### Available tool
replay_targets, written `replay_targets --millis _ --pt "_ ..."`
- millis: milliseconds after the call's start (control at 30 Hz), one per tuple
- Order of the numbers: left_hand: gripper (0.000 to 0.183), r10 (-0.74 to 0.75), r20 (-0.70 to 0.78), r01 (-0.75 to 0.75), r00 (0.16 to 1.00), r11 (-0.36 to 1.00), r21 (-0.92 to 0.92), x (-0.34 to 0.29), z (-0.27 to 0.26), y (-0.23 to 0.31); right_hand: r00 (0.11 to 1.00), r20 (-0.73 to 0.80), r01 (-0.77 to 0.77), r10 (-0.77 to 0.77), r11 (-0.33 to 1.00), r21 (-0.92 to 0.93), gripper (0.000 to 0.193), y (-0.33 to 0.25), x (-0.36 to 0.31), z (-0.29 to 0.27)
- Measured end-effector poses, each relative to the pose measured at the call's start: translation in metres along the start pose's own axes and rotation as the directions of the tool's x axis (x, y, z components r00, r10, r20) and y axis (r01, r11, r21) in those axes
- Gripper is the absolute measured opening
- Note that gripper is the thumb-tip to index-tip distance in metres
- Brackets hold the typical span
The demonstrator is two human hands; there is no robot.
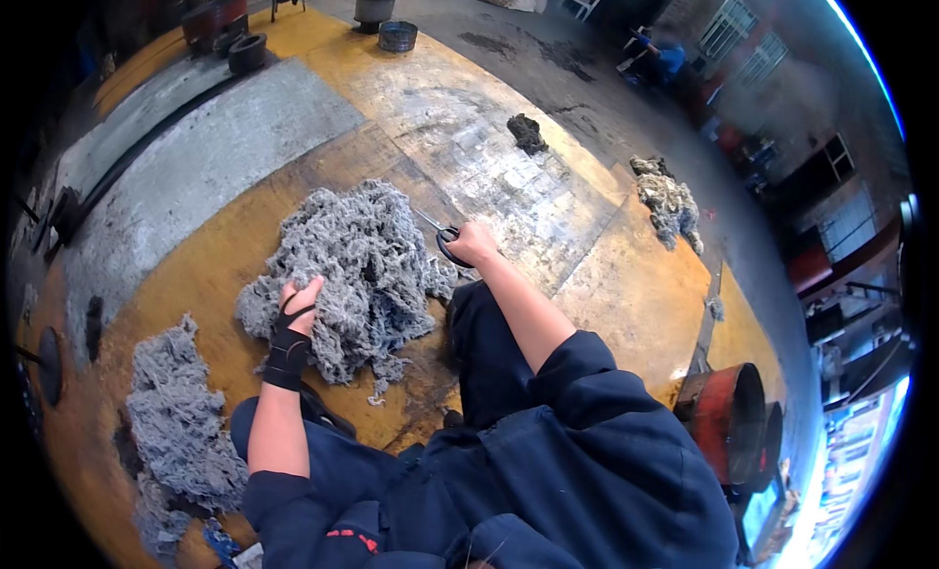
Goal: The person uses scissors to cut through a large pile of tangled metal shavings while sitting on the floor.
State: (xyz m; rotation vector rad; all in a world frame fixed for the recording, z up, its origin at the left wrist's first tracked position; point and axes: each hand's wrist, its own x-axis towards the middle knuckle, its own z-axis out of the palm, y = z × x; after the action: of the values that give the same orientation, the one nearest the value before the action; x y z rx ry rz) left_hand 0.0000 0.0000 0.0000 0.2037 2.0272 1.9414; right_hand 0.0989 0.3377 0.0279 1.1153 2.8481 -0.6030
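The right hand (475, 244) grips pointed metal scissors (445, 234); the left hand (302, 305) touches a shaggy grey fibre heap (344, 251), grip unclear.

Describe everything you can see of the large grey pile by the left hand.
The grey pile is a big, uneven heap of tangled strands, fibrous and wool-like in look, with dark hollows and ragged, loose edges. It lies on the worn yellow surface, in front of the person. The left hand touches its near left side. Scissors in the right hand point at its right edge; whether they touch is unclear.
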Motion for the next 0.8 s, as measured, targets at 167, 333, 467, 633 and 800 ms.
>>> replay_targets --millis 167,333,467,633,800 --pt "0.032 0.01 -0.084 0.006 0.996 0.983 0.185 -0.023 0.014 0.028 0.997 -0.01 0.077 -0.077 0.996 -0.048 0.03 0.014 0.002 0.004" --pt "0.032 0.024 -0.093 -0.004 0.995 0.977 0.212 -0.017 0.006 0.034 0.993 -0.008 0.119 -0.119 0.992 -0.048 0.026 0.0 0.001 0.004" --pt "0.034 0.02 -0.126 0.011 0.992 0.97 0.245 -0.017 0.014 0.035 0.995 0.009 0.099 -0.099 0.994 -0.054 0.024 0.003 -0.002 0.001" --pt "0.061 -0.105 0.06 0.105 0.993 0.994 0.0 -0.004 0.005 0.033 0.993 0.009 0.116 -0.116 0.992 -0.051 0.022 0.005 -0.005 -0.007" --pt "0.027 -0.2 0.279 0.33 0.939 0.747 -0.577 0.01 -0.039 0.009 0.993 0.08 0.093 -0.089 0.995 -0.047 0.03 -0.011 -0.004 -0.01"
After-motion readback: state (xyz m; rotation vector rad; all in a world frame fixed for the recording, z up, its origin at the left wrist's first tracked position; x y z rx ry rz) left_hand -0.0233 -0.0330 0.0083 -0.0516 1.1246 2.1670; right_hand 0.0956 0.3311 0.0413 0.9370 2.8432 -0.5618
